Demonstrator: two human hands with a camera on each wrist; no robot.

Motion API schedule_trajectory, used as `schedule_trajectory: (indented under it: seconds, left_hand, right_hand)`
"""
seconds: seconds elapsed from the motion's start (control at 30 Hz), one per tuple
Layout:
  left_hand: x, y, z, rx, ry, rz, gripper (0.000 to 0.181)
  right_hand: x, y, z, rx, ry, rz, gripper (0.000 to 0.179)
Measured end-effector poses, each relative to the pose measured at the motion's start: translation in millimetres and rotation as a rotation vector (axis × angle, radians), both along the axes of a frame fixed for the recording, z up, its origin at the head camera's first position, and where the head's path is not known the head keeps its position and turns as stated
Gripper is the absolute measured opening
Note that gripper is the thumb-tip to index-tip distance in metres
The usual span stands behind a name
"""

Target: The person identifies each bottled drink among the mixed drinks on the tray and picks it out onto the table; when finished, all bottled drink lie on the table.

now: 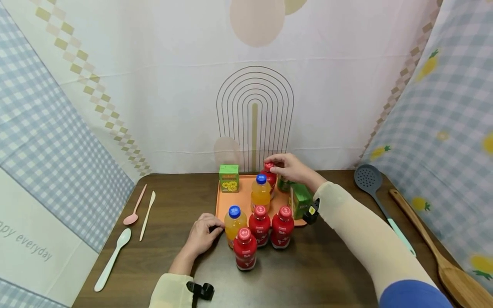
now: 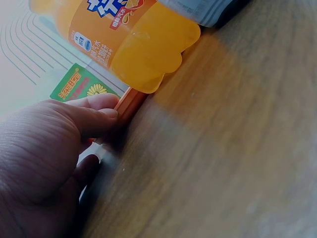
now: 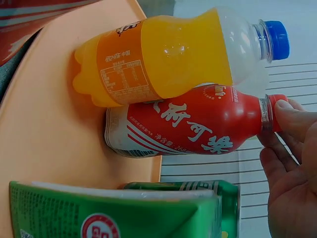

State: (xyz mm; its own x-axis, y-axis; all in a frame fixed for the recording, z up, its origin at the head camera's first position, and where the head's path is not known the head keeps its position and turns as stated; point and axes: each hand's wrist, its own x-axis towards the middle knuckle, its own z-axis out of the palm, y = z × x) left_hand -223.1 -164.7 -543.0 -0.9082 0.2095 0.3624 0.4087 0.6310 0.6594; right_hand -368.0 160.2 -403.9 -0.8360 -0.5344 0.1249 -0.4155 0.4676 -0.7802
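At the back of the orange tray (image 1: 242,197), my right hand (image 1: 291,168) pinches the red cap of a red soda bottle (image 3: 198,121), which stands upright. An orange soda bottle (image 1: 260,194) with a blue cap is right beside it on the tray. My left hand (image 1: 204,233) pinches the tray's near-left rim (image 2: 130,105) between thumb and fingers. Another orange soda bottle (image 1: 234,224) stands close by that hand. Three red bottles (image 1: 282,231) are grouped along the tray's front edge. A green drink carton (image 1: 229,179) occupies the tray's back left corner.
On the tray's right side are a green carton (image 1: 301,200) and a green can (image 3: 229,206). Left on the table lie a pink spoon (image 1: 131,219), a pale knife (image 1: 147,216) and a white spoon (image 1: 115,254). A slotted skimmer (image 1: 368,179) and wooden spatula (image 1: 423,235) lie right.
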Motion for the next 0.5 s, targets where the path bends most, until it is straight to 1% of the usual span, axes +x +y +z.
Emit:
schedule_trajectory:
  seconds: [0.33,0.5]
  left_hand:
    - [-0.8,-0.4,1.1,0.007,-0.016,-0.005,0.022]
    - [-0.6,-0.5,2.3,0.006,-0.021,-0.008,0.022]
  right_hand:
    - [11.0,15.3,-2.7,-0.009,0.010,-0.011,0.031]
    - [17.9,22.2,-2.1,-0.019,0.013,0.010,0.030]
